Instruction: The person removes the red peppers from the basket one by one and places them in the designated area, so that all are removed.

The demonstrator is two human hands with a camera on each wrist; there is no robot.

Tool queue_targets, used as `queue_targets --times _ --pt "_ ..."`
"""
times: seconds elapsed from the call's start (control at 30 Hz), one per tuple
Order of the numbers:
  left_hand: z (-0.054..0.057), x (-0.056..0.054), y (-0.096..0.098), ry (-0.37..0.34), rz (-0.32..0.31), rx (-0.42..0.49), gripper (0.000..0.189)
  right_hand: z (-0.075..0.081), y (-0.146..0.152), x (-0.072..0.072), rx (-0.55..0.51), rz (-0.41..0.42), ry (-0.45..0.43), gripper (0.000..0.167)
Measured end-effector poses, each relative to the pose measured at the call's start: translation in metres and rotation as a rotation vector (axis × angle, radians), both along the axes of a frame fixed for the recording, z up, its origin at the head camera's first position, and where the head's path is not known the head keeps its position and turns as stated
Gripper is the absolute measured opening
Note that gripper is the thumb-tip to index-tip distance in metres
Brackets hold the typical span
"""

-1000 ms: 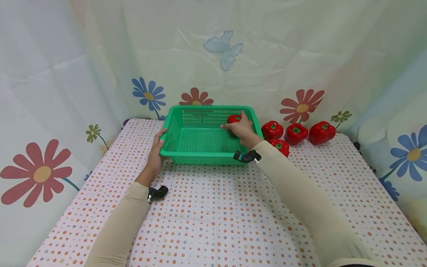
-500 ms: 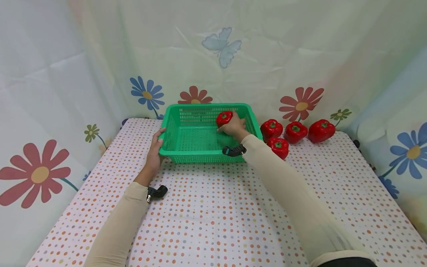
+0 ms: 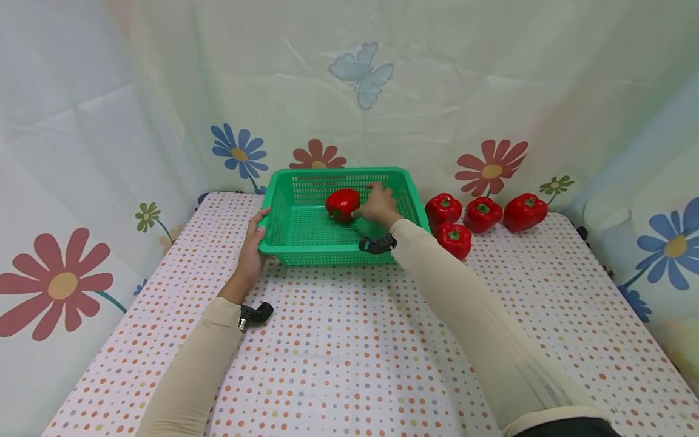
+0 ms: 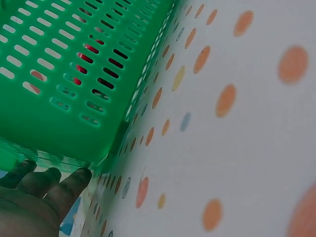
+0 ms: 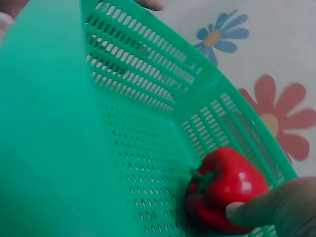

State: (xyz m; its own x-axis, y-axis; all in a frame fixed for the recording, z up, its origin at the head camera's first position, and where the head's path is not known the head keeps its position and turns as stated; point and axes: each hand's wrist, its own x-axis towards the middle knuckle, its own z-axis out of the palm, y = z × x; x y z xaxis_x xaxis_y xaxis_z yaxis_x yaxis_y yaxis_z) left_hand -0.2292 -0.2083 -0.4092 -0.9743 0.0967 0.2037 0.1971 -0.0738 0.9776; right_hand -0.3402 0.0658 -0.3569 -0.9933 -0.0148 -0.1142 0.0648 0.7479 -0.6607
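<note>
In the head view a red bell pepper (image 3: 342, 205) lies on its side inside a green plastic basket (image 3: 327, 249), toward the back middle. My right hand (image 3: 378, 205) is inside the basket just right of this pepper, fingers spread and not wrapped around it. In the right wrist view the thumb (image 5: 261, 212) overlaps the bell pepper (image 5: 227, 187); whether it touches cannot be told. My left hand (image 3: 252, 252) rests against the basket's left end. The left wrist view shows its fairly straight fingers (image 4: 66, 192) against the outer wall near the corner.
Several red bell peppers stand on the dotted tablecloth right of the basket: a front pepper (image 3: 455, 240), a near one (image 3: 443, 209), a middle one (image 3: 483, 215) and a far-right one (image 3: 525, 212). A flowered curtain (image 3: 426, 121) hangs behind the table.
My right hand has moved left within the basket and let go of the bell pepper, which has turned over and now lies farther left. The left hand stays at the basket's end.
</note>
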Motion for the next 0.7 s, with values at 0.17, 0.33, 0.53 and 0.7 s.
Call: queue_targets --times 0.17,0.33,0.53,0.7 --pt "0.000 -0.001 -0.002 0.001 0.003 -0.004 0.054 0.019 -0.012 0.006 0.150 0.204 0.043 0.092" --pt "0.003 -0.003 -0.003 0.006 0.013 0.000 0.054 0.044 -0.020 -0.003 0.386 0.508 0.175 0.076" --pt "0.000 -0.006 -0.003 -0.018 0.012 0.005 0.053 0.043 -0.015 -0.021 0.524 0.685 0.137 0.069" --pt "-0.011 -0.013 -0.005 -0.009 0.005 0.004 0.053 0.026 -0.013 -0.027 0.438 0.718 0.019 0.070"
